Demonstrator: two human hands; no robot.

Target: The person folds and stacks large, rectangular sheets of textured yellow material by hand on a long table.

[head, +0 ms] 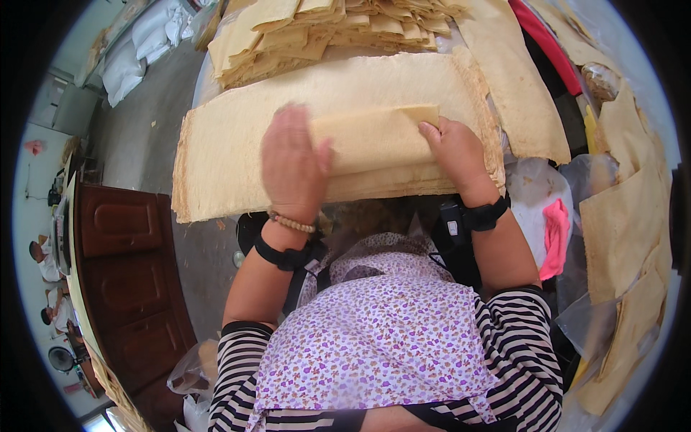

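Observation:
A wide stack of thin, pale tan sheets [243, 146], like tofu skin with rough browned edges, lies before me. On it rests a folded sheet [372, 137], doubled into a long flat strip. My right hand [459, 154] grips the right end of this strip, its thumb on top and its fingers hidden below. At the strip's left end is my left hand [294, 162], flat, palm down and blurred. Its thumb stands apart and it grasps nothing; whether it presses on the sheet or hovers just above, I cannot tell.
Behind the stack is a pile of folded sheets [324, 40]. More sheets [621, 232] hang or lie at the right, near a pink cloth [555, 237]. A dark wooden cabinet [127, 270] stands left. White sacks [156, 38] sit farther back; two people [51, 308] are far left.

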